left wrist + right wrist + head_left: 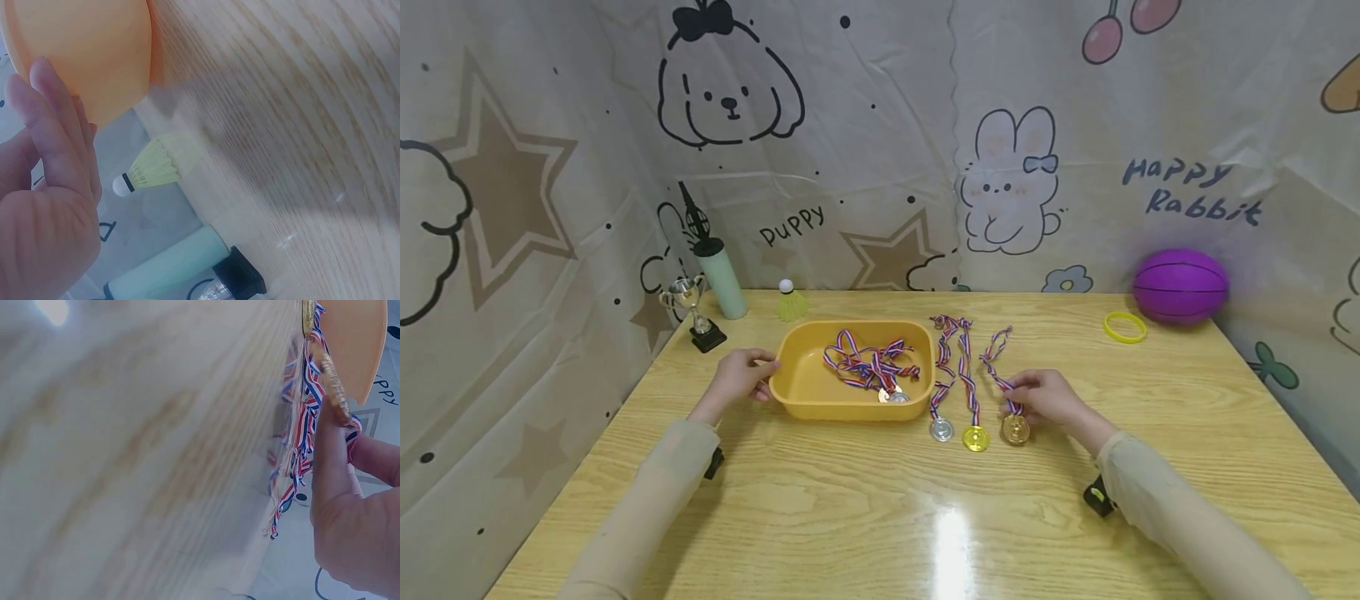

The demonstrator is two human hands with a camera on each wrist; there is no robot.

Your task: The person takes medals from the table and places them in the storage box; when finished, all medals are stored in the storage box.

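Observation:
A yellow tub sits mid-table with several ribboned medals heaped inside. My left hand rests against the tub's left wall. In the left wrist view its fingers lie straight beside the tub. Right of the tub, three medals lie in a row: silver, gold and bronze. My right hand pinches the bronze medal's striped ribbon just above the disc. The right wrist view shows the fingers curled on the ribbon.
A purple ball and a yellow wristband lie at the back right. A shuttlecock, a pale green bottle and a small trophy stand at the back left. Printed cloth walls enclose the wooden table.

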